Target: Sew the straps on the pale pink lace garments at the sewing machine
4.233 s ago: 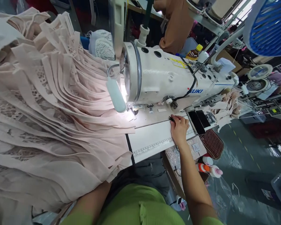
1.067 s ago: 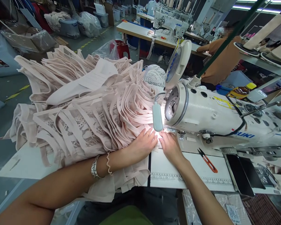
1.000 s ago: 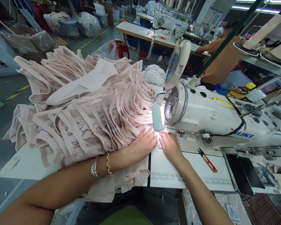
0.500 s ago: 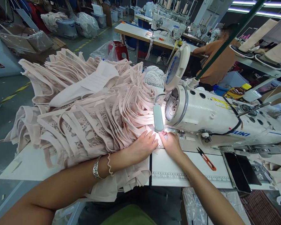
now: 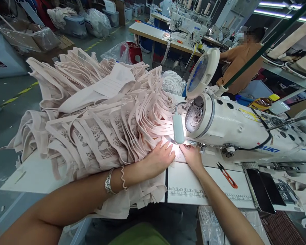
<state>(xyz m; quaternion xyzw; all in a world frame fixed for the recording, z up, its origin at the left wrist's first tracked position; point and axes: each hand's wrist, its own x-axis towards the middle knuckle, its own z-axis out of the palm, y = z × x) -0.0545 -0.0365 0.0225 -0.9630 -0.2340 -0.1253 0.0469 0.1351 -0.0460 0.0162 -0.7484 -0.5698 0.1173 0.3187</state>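
A big heap of pale pink fabric pieces with lace [image 5: 97,136] covers the left of the table and reaches the white sewing machine [image 5: 226,119]. Under the bright light of a small grey-green lamp [image 5: 178,128], my left hand [image 5: 161,157] lies on pink fabric beside the needle area, fingers slightly spread and a ring on one. My right hand [image 5: 192,157] is at the other side of the lit spot, its thumb and fingers closed at the fabric edge. The lamp and glare partly hide the fabric at the fingertips.
Red-handled thread snips [image 5: 227,175] lie right of my right hand, near a printed ruler [image 5: 186,192]. A black tray [image 5: 260,189] sits farther right. Behind are a red stool [image 5: 134,52], another sewing table [image 5: 148,33] and a person in a brown shirt [image 5: 242,64].
The whole view has shifted slightly, so the machine and heap appear farther right. My right fingers have moved a little under the machine head; my left hand stays on the fabric.
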